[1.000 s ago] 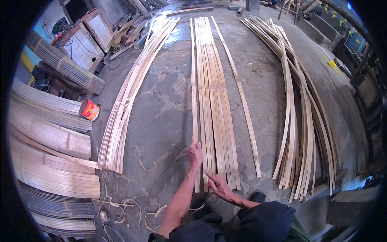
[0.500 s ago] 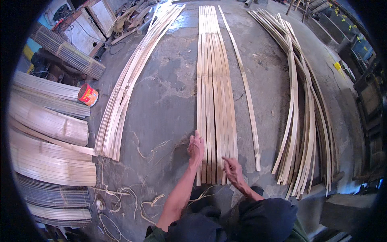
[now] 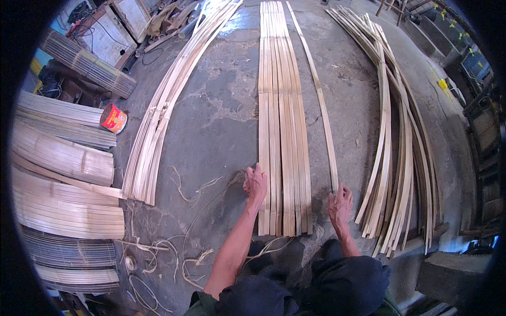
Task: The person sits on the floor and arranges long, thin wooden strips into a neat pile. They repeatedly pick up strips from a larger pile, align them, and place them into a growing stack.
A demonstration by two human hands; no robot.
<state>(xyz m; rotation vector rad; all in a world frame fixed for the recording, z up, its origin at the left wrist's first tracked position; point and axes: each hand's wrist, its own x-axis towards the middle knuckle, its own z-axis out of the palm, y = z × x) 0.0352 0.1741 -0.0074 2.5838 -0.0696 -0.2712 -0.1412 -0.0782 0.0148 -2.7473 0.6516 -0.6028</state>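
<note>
Grey, worn concrete floor (image 3: pixel 221 121) spreads across the workspace. The person's right hand (image 3: pixel 341 206) is half open, fingers bent around the near end of a single pale strip (image 3: pixel 321 100); whether it grips the strip or only touches it cannot be told. The left hand (image 3: pixel 255 184), fingers loosely curled, lies against the left edge of a flat row of long strips (image 3: pixel 291 131); whether it has hold of one is hidden. That row runs away from the person between the two hands, its strips nearly parallel, with the single strip apart on its right. Farther right sits a crossing pile of strips (image 3: pixel 403 142); to the left, a narrow bundle (image 3: pixel 150 142). Loose fibres (image 3: pixel 195 260) lie near the left forearm. Beyond the bundle are slatted panels (image 3: pixel 68 205), a red container (image 3: pixel 114 118) and a rolled slatted mat (image 3: pixel 89 63).
</note>
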